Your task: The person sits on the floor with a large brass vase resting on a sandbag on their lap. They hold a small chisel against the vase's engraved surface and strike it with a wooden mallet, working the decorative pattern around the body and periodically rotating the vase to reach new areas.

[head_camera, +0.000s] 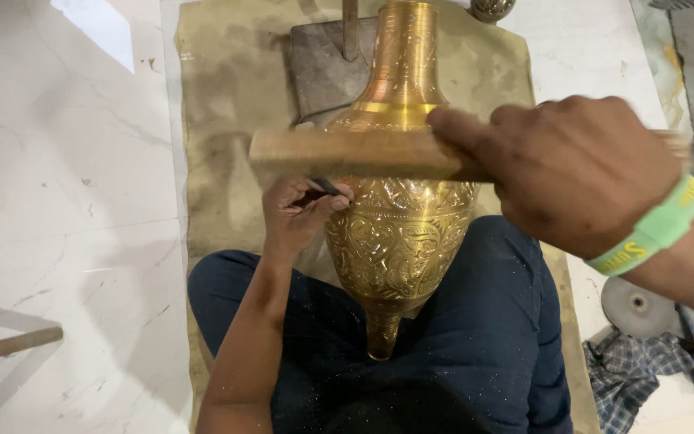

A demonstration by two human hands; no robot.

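Brass vase (399, 233), partly hidden behind blurred wooden stick (355, 154).

head cam, looks steeply down, close on lap

No packages, signs or screens appear in this view. The only item carrying lettering is a light green rubber wristband (659, 227) with yellow printed characters. It wraps the wrist of the right hand (572, 169), at the right side of the picture, roughly at mid height. The band is a narrow flat strip and runs diagonally from upper right to lower left across the wrist. The yellow characters follow its length; some are cut off where the band curves out of sight. Nothing else in view bears a label, tag or sticker that can be made out.
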